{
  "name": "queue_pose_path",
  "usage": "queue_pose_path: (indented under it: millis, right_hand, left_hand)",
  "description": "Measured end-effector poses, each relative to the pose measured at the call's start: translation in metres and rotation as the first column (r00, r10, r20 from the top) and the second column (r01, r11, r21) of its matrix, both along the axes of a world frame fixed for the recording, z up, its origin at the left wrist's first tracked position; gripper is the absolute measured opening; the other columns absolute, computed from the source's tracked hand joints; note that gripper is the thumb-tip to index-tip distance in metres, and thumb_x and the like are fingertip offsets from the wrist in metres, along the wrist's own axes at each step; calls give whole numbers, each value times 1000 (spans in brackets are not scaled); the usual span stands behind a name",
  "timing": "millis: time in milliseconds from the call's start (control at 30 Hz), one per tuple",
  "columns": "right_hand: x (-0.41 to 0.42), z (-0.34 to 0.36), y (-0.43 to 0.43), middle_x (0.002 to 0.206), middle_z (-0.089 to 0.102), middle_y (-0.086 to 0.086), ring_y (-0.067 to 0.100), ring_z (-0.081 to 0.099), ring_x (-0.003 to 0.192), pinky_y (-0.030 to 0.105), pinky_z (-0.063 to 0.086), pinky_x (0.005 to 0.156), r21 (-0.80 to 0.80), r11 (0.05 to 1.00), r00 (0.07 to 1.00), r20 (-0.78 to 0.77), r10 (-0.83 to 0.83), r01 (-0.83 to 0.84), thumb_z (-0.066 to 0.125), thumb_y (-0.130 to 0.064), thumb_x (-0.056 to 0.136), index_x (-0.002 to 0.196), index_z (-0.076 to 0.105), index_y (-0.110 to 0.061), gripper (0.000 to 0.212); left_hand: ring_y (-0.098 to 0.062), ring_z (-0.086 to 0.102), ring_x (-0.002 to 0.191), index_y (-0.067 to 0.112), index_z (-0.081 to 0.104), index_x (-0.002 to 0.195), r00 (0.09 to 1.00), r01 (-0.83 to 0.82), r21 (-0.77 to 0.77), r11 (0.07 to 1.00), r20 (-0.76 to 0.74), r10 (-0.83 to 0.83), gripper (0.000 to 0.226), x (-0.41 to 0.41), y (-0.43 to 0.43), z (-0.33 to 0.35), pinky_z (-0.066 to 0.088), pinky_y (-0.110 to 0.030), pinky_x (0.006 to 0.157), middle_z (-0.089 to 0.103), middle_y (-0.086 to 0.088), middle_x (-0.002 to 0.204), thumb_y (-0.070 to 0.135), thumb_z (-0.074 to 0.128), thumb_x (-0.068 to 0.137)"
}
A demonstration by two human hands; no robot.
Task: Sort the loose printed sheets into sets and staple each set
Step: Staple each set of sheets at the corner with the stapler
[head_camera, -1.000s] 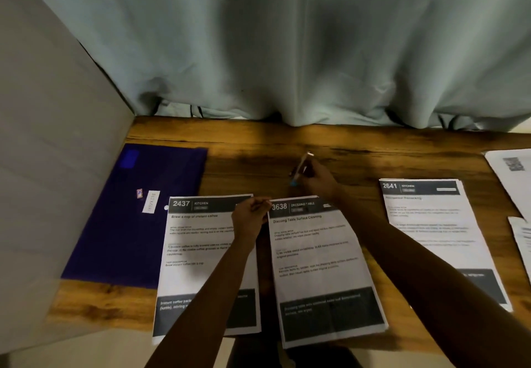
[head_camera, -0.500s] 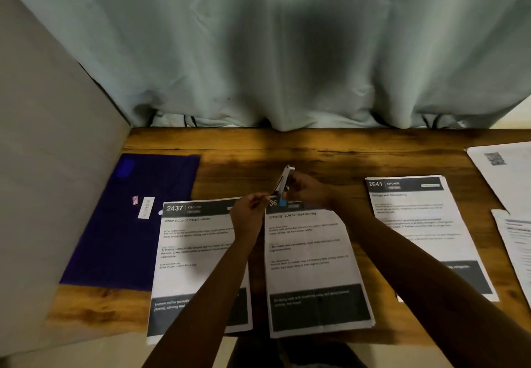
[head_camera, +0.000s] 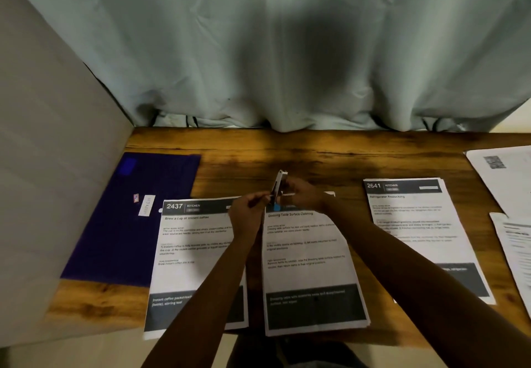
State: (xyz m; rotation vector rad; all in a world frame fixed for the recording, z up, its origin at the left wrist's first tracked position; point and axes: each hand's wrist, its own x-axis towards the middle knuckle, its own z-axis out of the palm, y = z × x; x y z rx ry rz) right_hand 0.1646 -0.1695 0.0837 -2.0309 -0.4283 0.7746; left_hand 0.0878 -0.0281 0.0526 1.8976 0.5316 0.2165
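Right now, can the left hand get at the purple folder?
Probably yes: the purple folder lies flat past the 2437 set, with nothing standing between. But the left hand pinches a corner of the Dressing Table set by the stapler, so it must let go first.

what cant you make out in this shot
Head view only:
- Number on the middle set: behind the left hand, right hand and stapler.
- Any staple in that corner: hidden by the fingers.
- Small print on set 2437 and set 2641: blurred.
- The sheets at the right: cut off by the frame edge.
- The label on the folder: too small.
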Motion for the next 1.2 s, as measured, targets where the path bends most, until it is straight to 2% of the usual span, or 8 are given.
queue_pose_path:
  millis: [167,433,533,667,833,900,1000,1200]
  right_hand:
    - [-2,-2,2,121,58,6,20,57,110,36,49,91,-10,1000,1000,20,-18,18,64,-23,88,124,53,-14,39]
    - [-4,-7,2,121,56,10,20,53,108,18,40,73,-97,995,992,124,-14,26,61,-17,89,124,52,-9,37]
    - [-5,-7,1,122,55,11,22,52,112,33,40,94,-114,992,988,155,-30,48,59,-21,91,126,51,-7,39]
    - [-1,-17,2,129,56,9,21,47,125,41,4,115,-153,987,981,195,-13,43,57,-31,92,128,50,-9,43]
    - [5,-13,-1,122,54,3,18,52,114,21,42,88,-53,998,996,79,-39,44,64,-22,87,126,51,-12,43]
    - [11,-3,-5,118,54,1,14,53,108,12,45,74,-24,999,996,78,-36,38,62,-13,88,127,48,-9,42]
    - [26,11,-14,118,54,0,13,52,108,17,42,82,-42,995,978,192,-84,94,60,-16,90,131,46,-9,44]
    - [63,-7,-37,113,59,4,19,59,98,34,53,82,-477,859,886,459,65,184,56,-30,92,127,50,-20,38]
  left_hand:
    - [-4,61,89,15,68,105,999,40,-4,999,-16,-40,20,-2,0,0,42,-5,66,68,5,96,21,68,85]
    - [8,52,65,10,67,93,977,212,140,967,-55,-206,15,-8,-4,-3,40,-1,60,59,11,74,23,69,84]
    - [6,50,66,8,68,96,980,199,178,964,-54,-192,16,-5,-8,-3,39,0,62,59,6,80,21,67,87]
    - [9,49,66,10,67,93,977,210,166,964,-64,-202,12,-2,-7,-7,38,0,61,59,7,78,21,66,88]
    - [5,55,75,21,63,98,974,190,-17,982,-124,-191,20,-1,-1,-15,41,-5,59,62,13,85,26,72,82]
    - [0,61,84,15,63,109,969,153,-156,976,-170,-179,35,0,3,-24,45,-7,59,67,9,99,25,75,78]
    - [-10,68,91,12,63,116,973,76,-301,951,-187,-137,39,0,5,-36,50,-10,59,71,-2,106,20,74,79]
    - [-19,67,92,10,64,113,959,5,-282,960,-271,-84,32,8,5,-46,54,-28,78,70,-6,104,18,70,83]
